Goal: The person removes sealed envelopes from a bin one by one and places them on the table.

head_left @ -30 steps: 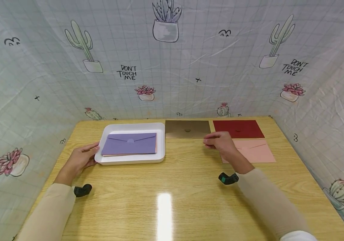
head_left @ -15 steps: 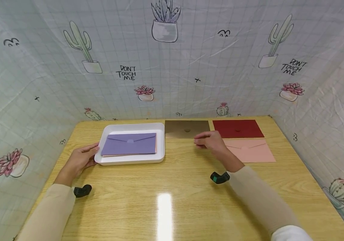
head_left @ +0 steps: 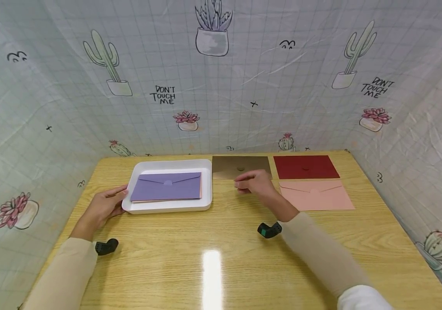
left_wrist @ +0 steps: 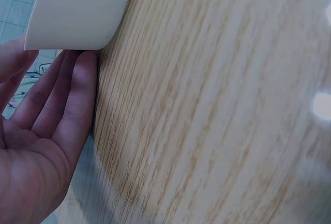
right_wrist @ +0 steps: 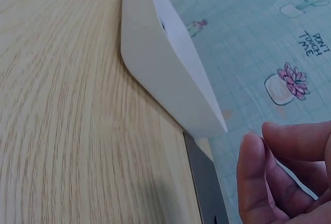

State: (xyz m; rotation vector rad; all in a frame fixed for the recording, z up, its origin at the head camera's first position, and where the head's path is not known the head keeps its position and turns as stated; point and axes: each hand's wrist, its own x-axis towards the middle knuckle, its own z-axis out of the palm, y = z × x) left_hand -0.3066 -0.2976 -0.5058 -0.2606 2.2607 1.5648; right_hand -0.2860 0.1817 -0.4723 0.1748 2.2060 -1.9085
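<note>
My left hand [head_left: 102, 209] holds the left side of a white tray [head_left: 206, 198], thumb at the rim and fingers against its lower edge in the left wrist view. Inside the tray lies a purple envelope [head_left: 166, 191], flap side up, with orange edges of another sheet or envelope peeking from beneath. To the tray's right, my right hand [head_left: 257, 186] hovers over the table by the front edge of a brown envelope [head_left: 240, 164]. Its fingers are loosely bent, thumb and fingertip close together, with nothing between them in the right wrist view.
A dark red envelope [head_left: 306, 166] lies at the back right, and a pink envelope [head_left: 315, 199] in front of it. The wooden table [head_left: 159, 258] ends at a patterned cloth backdrop [head_left: 221, 86] behind and at both sides.
My right hand has moved left from beside the pink envelope to in front of the brown one, uncovering the pink envelope's left part. The left hand and tray have stayed put.
</note>
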